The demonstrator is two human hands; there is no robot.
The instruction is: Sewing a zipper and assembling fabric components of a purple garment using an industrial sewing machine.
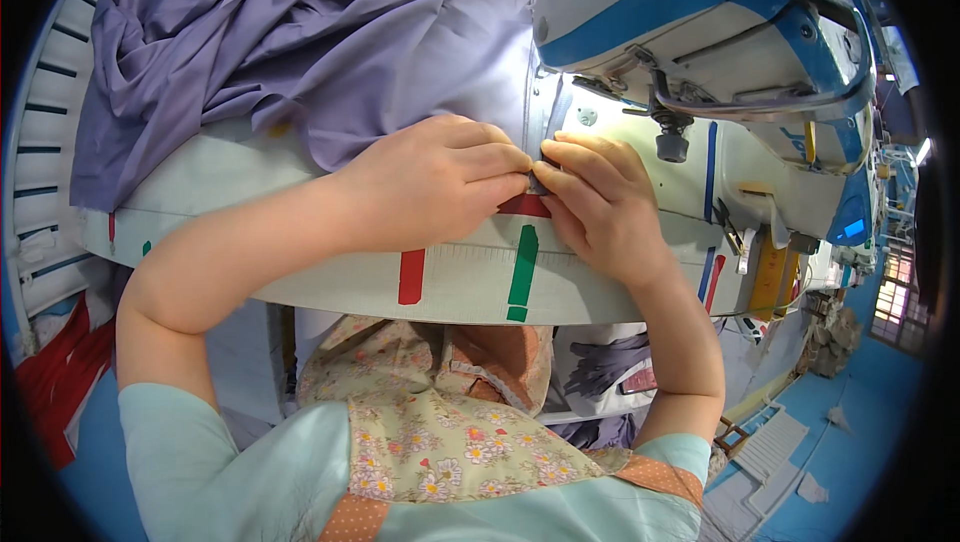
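We see a pale worktable (460, 287) bearing heaped purple fabric (250, 72), which the top border crops, along with a white-and-blue sewing machine (650, 17) at right. Near it, left hand (435, 182) and right hand (602, 192) meet, fingertips pinched narrowly on the fabric's edge, mostly hiding it from us.

The left hand (430, 182) and the right hand (608, 204) partly hid the purple fabric (250, 62) between them; far right, the sewing machine (690, 7) was cut off.
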